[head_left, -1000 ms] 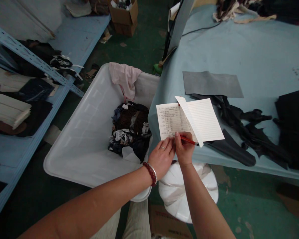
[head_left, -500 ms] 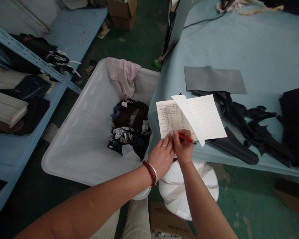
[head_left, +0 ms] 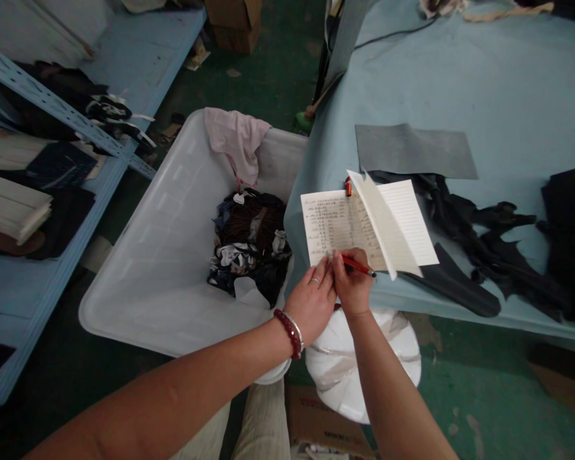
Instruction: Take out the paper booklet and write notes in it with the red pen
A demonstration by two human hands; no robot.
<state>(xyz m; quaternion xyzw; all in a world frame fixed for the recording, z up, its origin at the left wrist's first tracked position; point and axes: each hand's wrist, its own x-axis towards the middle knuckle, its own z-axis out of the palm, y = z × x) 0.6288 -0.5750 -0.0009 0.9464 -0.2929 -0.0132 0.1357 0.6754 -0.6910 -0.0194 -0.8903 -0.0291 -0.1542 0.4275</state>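
Note:
An open notebook with handwritten lines lies at the near left corner of the blue-covered table; one leaf stands partly lifted over its right page. My right hand is closed around a red pen, its tip side at the lower part of the written page. Beside it, my left hand rests against the notebook's lower edge, fingers stretched out and touching my right hand. A small red object, perhaps a pen cap, shows at the notebook's top edge.
Left of the table stands a white bin with dark scraps and a pink cloth. A gray sheet and black pieces lie on the table. Below is a white wrapped bundle; blue shelving stands left.
The notebook's loose leaf has lifted and swung to the right, uncovering more of the writing and the red object at the top. Both hands have stayed nearly in place.

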